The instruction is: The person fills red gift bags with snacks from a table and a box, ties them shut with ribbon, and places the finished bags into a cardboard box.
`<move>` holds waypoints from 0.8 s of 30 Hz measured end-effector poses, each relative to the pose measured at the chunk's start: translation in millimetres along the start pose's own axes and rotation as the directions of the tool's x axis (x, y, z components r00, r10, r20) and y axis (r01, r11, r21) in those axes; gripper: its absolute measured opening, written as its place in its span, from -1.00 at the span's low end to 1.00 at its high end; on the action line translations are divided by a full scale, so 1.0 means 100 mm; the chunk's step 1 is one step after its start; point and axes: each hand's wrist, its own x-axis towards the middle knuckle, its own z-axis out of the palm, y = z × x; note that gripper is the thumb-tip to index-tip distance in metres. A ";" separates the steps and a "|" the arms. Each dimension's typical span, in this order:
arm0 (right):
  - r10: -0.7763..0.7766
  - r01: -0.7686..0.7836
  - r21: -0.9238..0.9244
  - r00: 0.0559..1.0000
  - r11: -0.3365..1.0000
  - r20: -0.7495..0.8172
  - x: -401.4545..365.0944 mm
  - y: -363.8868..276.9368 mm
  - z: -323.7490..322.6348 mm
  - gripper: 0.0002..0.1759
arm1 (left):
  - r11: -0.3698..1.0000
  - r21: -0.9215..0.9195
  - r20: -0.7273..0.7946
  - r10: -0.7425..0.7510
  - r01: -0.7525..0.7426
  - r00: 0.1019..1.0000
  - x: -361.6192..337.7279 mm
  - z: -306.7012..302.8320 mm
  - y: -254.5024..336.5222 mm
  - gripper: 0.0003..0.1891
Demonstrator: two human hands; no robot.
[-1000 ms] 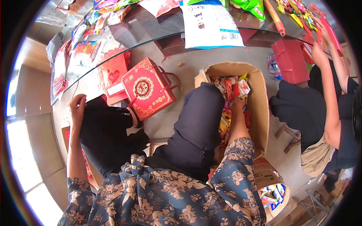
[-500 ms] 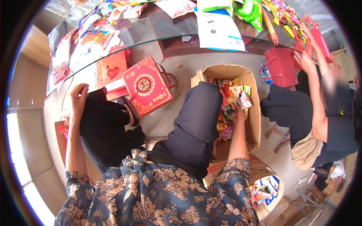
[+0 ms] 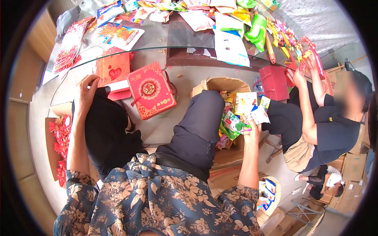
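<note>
My right hand grips several small snack packets, green, white and yellow ones, fanned out above an open cardboard box. Colourful packets lie inside that box, partly hidden behind my knee. My left hand hovers by my other knee with its fingers curled in and nothing visible in them. Close to it are a red paper bag with a heart and a red gift box with gold print, set beyond my knees.
A glass table bears snack bags along its far side. At right a co-worker sits handling red packaging by a red box. Red wrapped items fill a carton at left. Another carton holds packets.
My right hand has risen out of the cardboard box with a bunch of snack packets. My left hand has stayed near my knee. The whole view has shifted slightly.
</note>
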 end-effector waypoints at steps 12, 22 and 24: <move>-0.299 0.336 -0.001 0.840 0.942 0.453 -0.61 -1.34 1.00 -0.34 | 0.995 0.020 -0.032 -0.093 0.094 0.995 -0.07 -0.19 0.20 -0.88; -0.255 0.322 0.050 0.633 0.945 0.731 -0.78 -1.35 3.69 -0.31 | 0.997 0.049 -0.016 -0.062 0.063 0.998 -0.06 -0.18 0.24 -0.87; -0.201 0.272 0.048 0.569 0.961 0.797 -0.80 -1.10 4.30 -0.33 | 0.997 0.049 -0.017 -0.064 0.065 0.998 -0.06 -0.18 0.25 -0.86</move>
